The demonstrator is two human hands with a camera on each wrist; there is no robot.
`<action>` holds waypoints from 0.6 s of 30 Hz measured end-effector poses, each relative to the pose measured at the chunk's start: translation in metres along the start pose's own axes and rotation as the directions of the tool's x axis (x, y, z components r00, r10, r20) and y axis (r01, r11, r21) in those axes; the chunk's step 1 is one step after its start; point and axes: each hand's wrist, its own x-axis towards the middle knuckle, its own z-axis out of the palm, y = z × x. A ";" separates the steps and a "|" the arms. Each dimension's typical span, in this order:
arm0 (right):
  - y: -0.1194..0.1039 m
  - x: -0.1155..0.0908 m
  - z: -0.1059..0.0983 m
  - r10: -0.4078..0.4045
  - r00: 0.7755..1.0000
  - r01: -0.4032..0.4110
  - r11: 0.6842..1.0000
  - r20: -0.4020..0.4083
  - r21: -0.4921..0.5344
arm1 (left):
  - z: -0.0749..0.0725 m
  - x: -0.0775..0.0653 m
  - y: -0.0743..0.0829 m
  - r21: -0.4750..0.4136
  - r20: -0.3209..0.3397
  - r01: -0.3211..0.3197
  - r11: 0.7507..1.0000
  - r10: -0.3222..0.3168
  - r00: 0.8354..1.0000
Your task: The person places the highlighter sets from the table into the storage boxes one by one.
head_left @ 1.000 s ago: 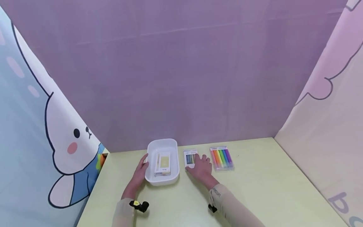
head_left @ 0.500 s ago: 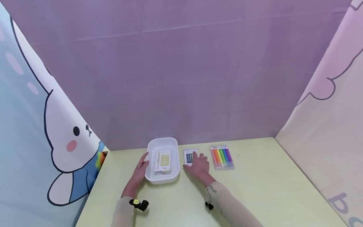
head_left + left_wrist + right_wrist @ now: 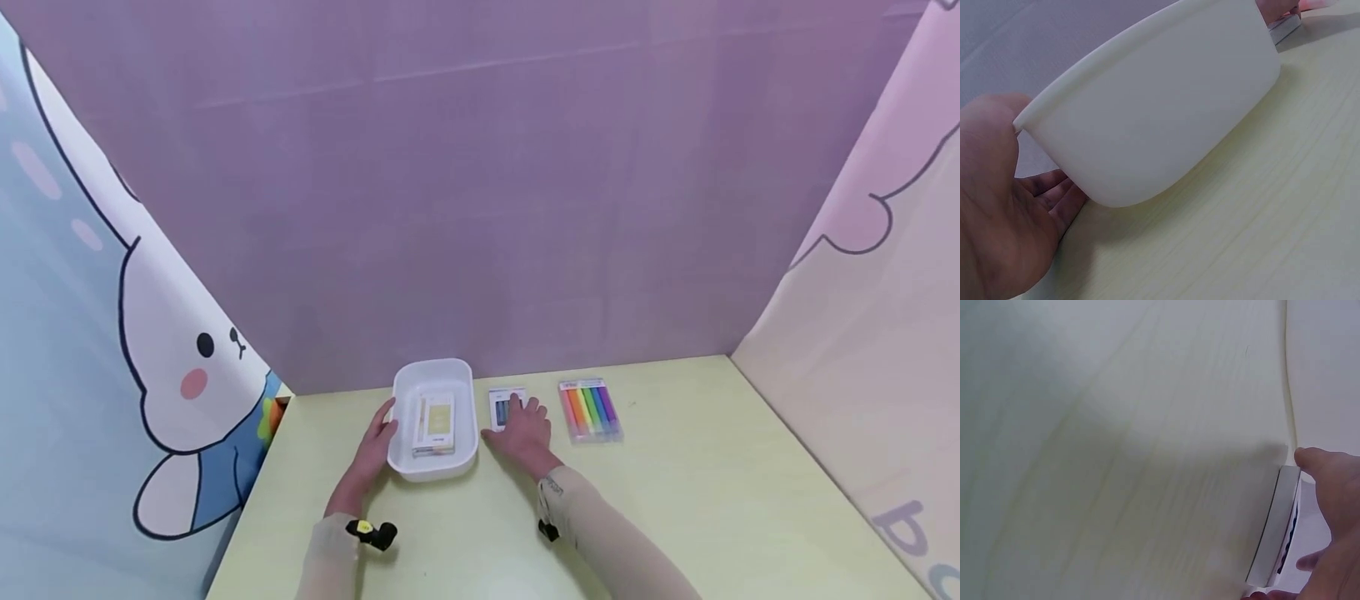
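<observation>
left hand [image 3: 373, 450]: holds the white tub [image 3: 433, 375] at the left side of its rim
right hand [image 3: 527, 435]: thumb and fingers grip the small windowed box [image 3: 501, 411], which is on the table [image 3: 675, 467] just right of the tub
in the tub: white box with yellow panel [image 3: 441, 421], apparently done
outside: windowed box and marker pack [image 3: 590, 412], not in yet
progress: seemingly partway

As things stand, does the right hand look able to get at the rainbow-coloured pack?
Probably yes: the rainbow-coloured pack lies beside the right hand with nothing between them, though that hand seems occupied with the white box.
</observation>
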 end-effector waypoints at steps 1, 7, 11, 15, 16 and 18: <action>0.001 0.000 0.001 0.000 1.000 0.000 1.000 -0.005 -0.003 | 0.000 0.001 -0.004 -0.007 -0.003 -0.002 1.000 0.002 1.000; 0.002 -0.003 0.007 0.018 1.000 -0.017 0.999 0.001 -0.029 | -0.001 0.010 -0.030 0.030 -0.048 -0.005 1.000 0.006 0.999; 0.000 -0.004 0.008 0.018 1.000 -0.017 1.000 0.020 -0.015 | -0.001 0.011 -0.036 0.045 -0.063 -0.016 0.999 0.019 0.998; -0.003 -0.003 0.005 0.024 1.000 -0.024 1.000 0.010 0.015 | 0.000 0.013 -0.036 0.027 -0.067 -0.026 0.999 0.027 0.997; -0.003 -0.001 0.005 0.026 1.000 -0.026 0.999 0.003 0.023 | 0.000 0.013 -0.036 0.021 -0.066 -0.025 0.999 0.026 0.997; -0.002 0.001 0.005 0.030 1.000 -0.030 0.999 -0.005 0.030 | 0.000 0.014 -0.035 0.018 -0.061 -0.030 0.999 0.031 0.998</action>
